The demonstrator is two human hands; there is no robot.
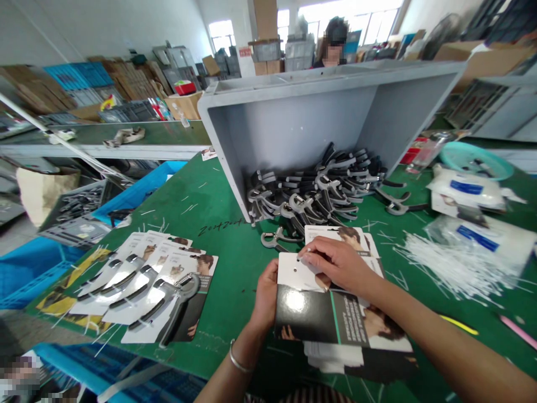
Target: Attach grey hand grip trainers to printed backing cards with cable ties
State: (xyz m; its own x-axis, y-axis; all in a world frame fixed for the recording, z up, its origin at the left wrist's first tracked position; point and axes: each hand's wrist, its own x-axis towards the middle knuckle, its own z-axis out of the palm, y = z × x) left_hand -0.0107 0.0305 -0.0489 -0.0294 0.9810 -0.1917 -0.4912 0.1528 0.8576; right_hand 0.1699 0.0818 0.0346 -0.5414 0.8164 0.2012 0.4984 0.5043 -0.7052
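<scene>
A printed backing card (308,313), white at one end and black along the rest, lies in front of me over a stack of similar cards (333,355). My left hand (266,294) grips its left edge, the fingers partly hidden behind it. Over the card's white part my right hand (335,263) is closed in a pinch, fingertips by a small punched hole; whatever they hold is too small to name. Just beyond the card lies a hand grip strengthener (277,239). To the left, overlapping cards carry grip strengtheners (174,302).
A grey crate (302,120) on its side spills many grip strengtheners (314,190) onto the green table (235,268). White cable ties (444,263) lie in a pile at right, beside plastic bags (467,190) and a turquoise basin (476,157). Another person (333,42) is behind the crate.
</scene>
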